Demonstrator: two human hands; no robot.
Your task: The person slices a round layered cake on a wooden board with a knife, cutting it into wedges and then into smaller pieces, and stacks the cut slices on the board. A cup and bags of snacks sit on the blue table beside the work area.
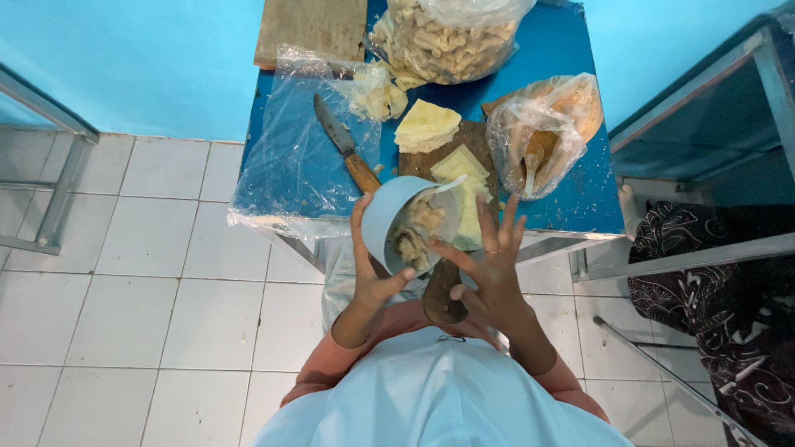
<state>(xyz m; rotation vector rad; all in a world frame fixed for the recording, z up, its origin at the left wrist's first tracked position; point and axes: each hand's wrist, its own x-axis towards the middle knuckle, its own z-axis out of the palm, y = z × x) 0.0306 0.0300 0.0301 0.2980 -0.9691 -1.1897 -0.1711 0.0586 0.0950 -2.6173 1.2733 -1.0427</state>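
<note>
A blue table (571, 190) carries, at its far edge, a big clear bag of pale tube-shaped pieces (447, 37), a crumpled clear plastic sheet (286, 165) on the left with a wooden-handled knife (344, 141), and a wooden cutting board (464, 157) bearing stacked yellow wrapper squares (426, 126). Above the near edge, the left hand (371, 265) has its fingers wrapped around a tilted light-blue bowl (389, 217) of pale filling. The right hand (493, 265), fingers spread open, touches the bowl's rim.
</note>
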